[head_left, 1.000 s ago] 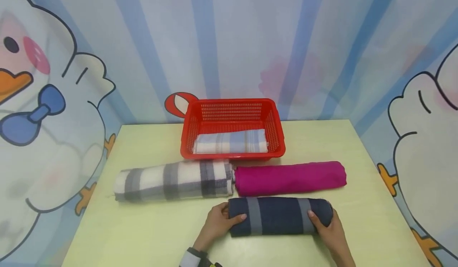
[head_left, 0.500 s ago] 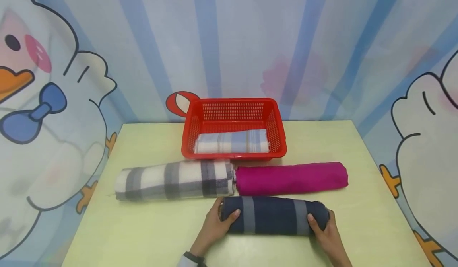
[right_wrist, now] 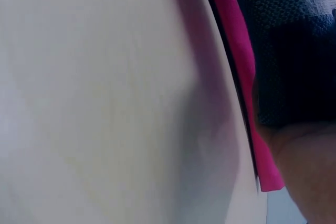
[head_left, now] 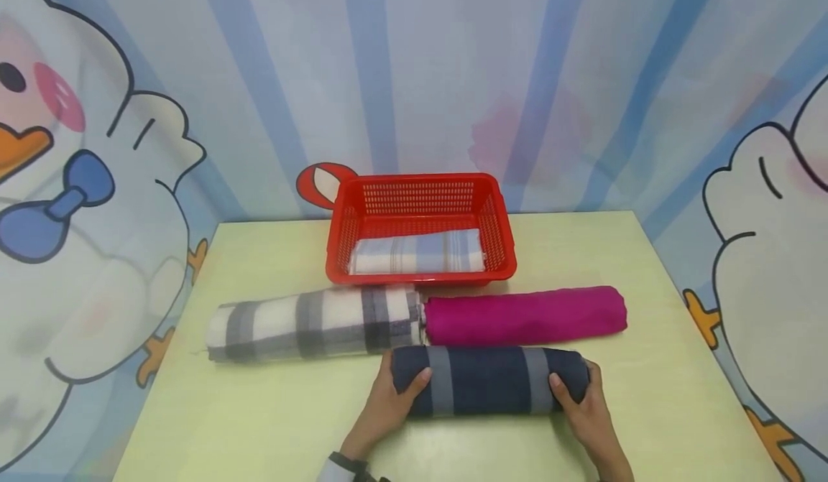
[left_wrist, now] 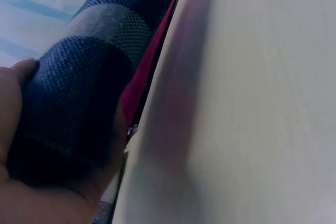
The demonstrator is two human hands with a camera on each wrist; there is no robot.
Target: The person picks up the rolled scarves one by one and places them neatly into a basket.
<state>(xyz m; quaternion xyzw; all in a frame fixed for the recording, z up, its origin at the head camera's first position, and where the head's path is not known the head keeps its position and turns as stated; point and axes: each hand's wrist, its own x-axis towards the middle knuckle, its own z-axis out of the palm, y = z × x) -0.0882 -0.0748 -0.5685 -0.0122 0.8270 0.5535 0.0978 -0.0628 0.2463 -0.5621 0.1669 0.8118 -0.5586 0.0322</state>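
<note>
A navy rolled cloth with grey stripes (head_left: 488, 381) is held lengthwise between both hands near the front of the table. My left hand (head_left: 386, 406) grips its left end, thumb on the near side and the other fingers mostly hidden behind. At the right end, my right hand (head_left: 589, 414) grips it the same way. Both wrist views show the navy roll (left_wrist: 79, 82) raised a little off the tabletop. Just behind it lie a magenta rolled cloth (head_left: 527, 317) and, to the left, a grey-and-white checked rolled cloth (head_left: 310, 324).
A red plastic basket (head_left: 420, 279) stands at the back of the pale yellow table (head_left: 272, 410). Inside lies a folded white and light-blue striped cloth (head_left: 417, 253). A printed cartoon backdrop (head_left: 440, 72) rises behind the table and along both sides.
Both hands have carried the navy rolled cloth a little to the left and slightly away from me. My left hand has taken a fuller grip around its end. The other cloths and the basket have stayed put.
</note>
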